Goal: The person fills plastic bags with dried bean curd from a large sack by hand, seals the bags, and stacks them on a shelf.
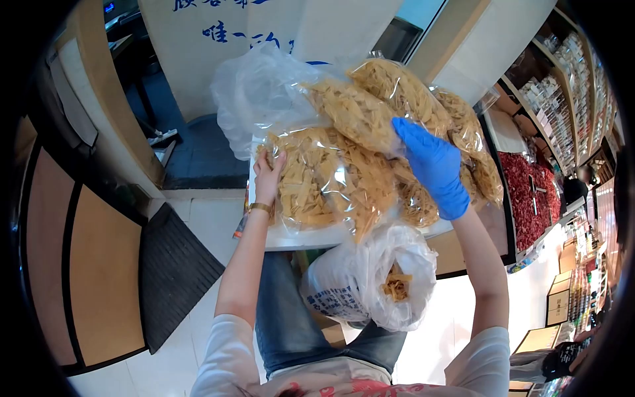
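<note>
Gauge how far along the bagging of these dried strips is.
Partway, it seems. Several clear bags at the back look filled; whether they are sealed is unclear. In hand: the bare left hand rests on a full front bag, the gloved right hand on the bag behind it. Left: the open white sack shows loose strips inside, amount unclear.

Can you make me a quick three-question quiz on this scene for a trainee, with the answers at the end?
1. True or false: the gloved right hand is on a clear bag of yellowish strips.
2. Where is the white sack with blue print? A) on the tabletop; B) on the dark mat; C) by the person's legs.
3. Fill in: just below the left hand, the wristband is ____-coloured.

Key: 1 true; 2 C; 3 gold.
</note>
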### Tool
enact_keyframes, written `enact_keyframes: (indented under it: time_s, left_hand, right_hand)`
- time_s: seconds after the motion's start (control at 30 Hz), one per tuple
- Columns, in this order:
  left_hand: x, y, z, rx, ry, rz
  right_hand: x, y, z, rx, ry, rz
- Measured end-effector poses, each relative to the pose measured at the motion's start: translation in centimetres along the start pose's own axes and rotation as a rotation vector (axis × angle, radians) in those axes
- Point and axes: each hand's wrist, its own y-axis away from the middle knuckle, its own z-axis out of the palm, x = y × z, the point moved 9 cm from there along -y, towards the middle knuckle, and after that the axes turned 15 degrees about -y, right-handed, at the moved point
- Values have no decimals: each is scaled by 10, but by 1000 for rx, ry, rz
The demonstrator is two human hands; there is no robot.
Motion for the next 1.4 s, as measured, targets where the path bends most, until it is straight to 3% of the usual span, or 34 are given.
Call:
enact_keyframes:
  time_s: [0.2,0.3,0.4,0.47,0.5,0.57,0.6,0.63,0.7,0.73,0.77,0.83,0.87,0.9,0.97,1.27,1.4]
  left_hand:
    - [-5,-4,2,14,-17,4]
    - [-6,-3,2,7,-22,-16]
    - [-6,1,0,17,-23,-50]
    - [-6,0,0,36,6,3]
    - [-8,0,1,41,8,2]
    - [5,7,-16,251,-71,106]
    - [15,16,-26,385,-66,200]
    - [13,16,-29,389,-68,201]
    - [3,6,-1,-48,487,151]
    - [24,15,-21,36,486,318]
    - [23,17,-30,39,485,317]
    - [37,26,-34,-184,451,464]
    - [45,35,-28,-410,380,327]
    - [50,37,-29,-409,378,324]
    - [61,41,-24,-362,109,398]
    - [58,22,-12,-248,93,268]
    - [58,20,-13,-124,87,240]
  right_hand:
    - [-18,0,0,49,-128,53]
    - [-5,0,10,-131,-88,183]
    - [28,4,5,1,-324,354]
    - [53,14,-5,348,-575,466]
    - [56,16,1,347,-577,461]
    - [60,27,-2,563,-791,481]
    - [60,30,0,564,-794,479]
    - [60,34,2,509,-656,531]
    - [57,41,6,455,-522,576]
    - [51,43,6,444,-531,556]
    - [46,45,6,434,-539,536]
    - [33,48,3,388,-499,486]
    - [25,45,3,346,-457,437]
    - [24,44,1,344,-461,438]
    - [1,37,-1,257,-476,243]
    - [-31,63,-19,-84,-259,-32]
    - [-11,84,-9,-150,-407,123]
